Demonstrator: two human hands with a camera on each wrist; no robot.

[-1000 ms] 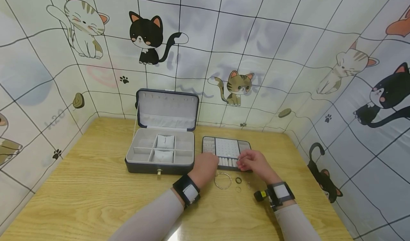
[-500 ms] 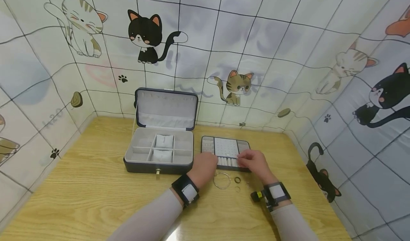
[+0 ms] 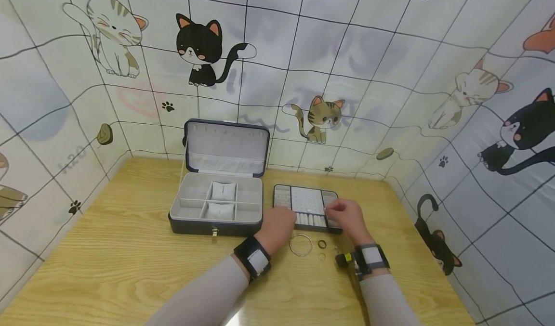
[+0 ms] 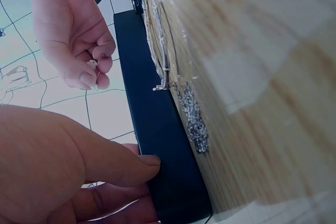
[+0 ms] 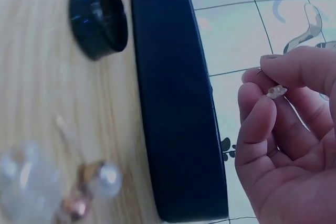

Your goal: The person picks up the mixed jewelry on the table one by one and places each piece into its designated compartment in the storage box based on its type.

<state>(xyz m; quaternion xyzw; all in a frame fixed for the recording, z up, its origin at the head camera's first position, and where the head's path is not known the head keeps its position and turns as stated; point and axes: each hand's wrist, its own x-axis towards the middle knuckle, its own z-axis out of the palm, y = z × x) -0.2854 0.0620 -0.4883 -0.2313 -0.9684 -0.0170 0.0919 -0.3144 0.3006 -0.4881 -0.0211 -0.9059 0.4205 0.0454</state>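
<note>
In the head view, a dark-edged jewelry tray (image 3: pixel 307 197) with light lining and ring rolls lies right of centre. At its front left side is my left hand (image 3: pixel 277 227); in the left wrist view its thumb (image 4: pixel 149 160) presses the tray's dark outer wall while the fingers curl behind. Over the tray's right part, my right hand (image 3: pixel 349 219) pinches a small earring (image 5: pixel 276 92) with a whitish ornament and a thin pin. A gold bangle (image 3: pixel 310 245), a dark ring (image 3: pixel 322 244) and a thin ring (image 3: pixel 322 256) lie before the tray.
An open jewelry box (image 3: pixel 195 226) with two pale cushions stands left of the tray. A silvery chain (image 4: pixel 194 121) rests by the tray's wall. Close to the right wrist camera lies a pearl earring (image 5: pixel 109 180). Cat-printed cloth (image 3: pixel 269 37) surrounds the wooden table (image 3: pixel 108 249).
My right hand has lifted slightly at the fingertips, and its wrist has swung left. My left hand stays at the tray's front edge.
</note>
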